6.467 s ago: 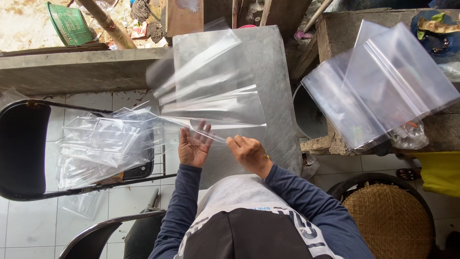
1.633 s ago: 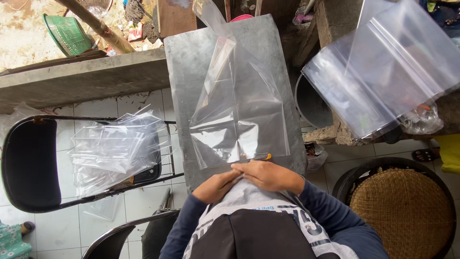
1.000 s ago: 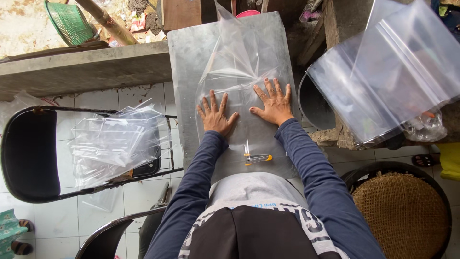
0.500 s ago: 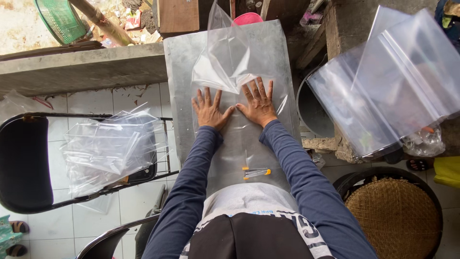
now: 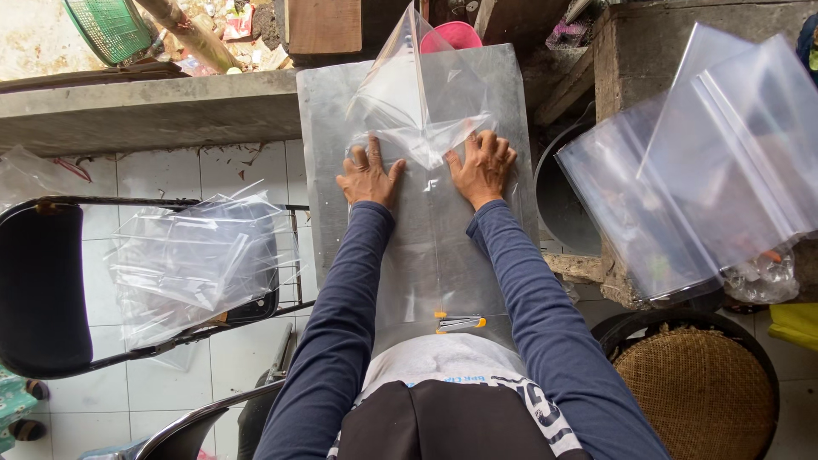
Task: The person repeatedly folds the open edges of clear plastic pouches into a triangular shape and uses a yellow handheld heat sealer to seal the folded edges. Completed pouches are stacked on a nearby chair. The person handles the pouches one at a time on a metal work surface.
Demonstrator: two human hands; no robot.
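The left hand (image 5: 368, 177) and right hand (image 5: 482, 168) press flat, fingers spread and grasping nothing, on a clear plastic bag (image 5: 423, 128) that lies on a grey metal sheet (image 5: 324, 119), its far end puffed up into a peak. Near the person's body, a small yellow-handled cutter (image 5: 458, 322) rests on the sheet. To the left, a black folding chair (image 5: 43, 290) holds a pile of clear bags (image 5: 192, 260); to the right, 1 stack of plastic sheets (image 5: 724, 162) rises above a woven stool (image 5: 699, 392).

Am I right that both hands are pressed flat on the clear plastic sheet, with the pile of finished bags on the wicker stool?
Not quite: in the head view both hands, left hand and right hand, press the clear plastic sheet, but the pile of bags lies on the black folding chair, not the wicker stool.
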